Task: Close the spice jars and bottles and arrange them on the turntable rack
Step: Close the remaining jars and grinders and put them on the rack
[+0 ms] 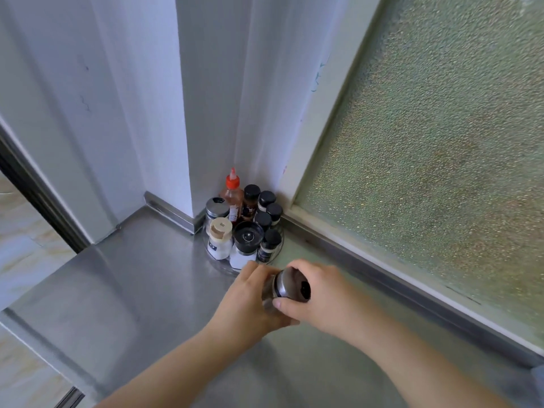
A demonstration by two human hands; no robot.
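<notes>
A clear turntable rack [219, 265] stands in the counter's back corner, crowded with jars. On it are a red-capped sauce bottle [232, 195], a steel-lidded jar [217, 209], a beige-capped white jar [220, 240], a black grinder [248, 240] and several small black-capped jars [266, 201]. Just in front of the rack, both hands hold a glass spice jar with a steel shaker lid [287, 285], tilted to the right. My left hand [250, 301] wraps its glass body. My right hand [318, 295] grips the lid, whose dark opening shows.
The steel counter [132, 290] runs to an edge at the left, with tiled floor below. A white wall pillar [182, 113] rises behind the rack. A frosted window [426, 157] with a raised sill borders the right side.
</notes>
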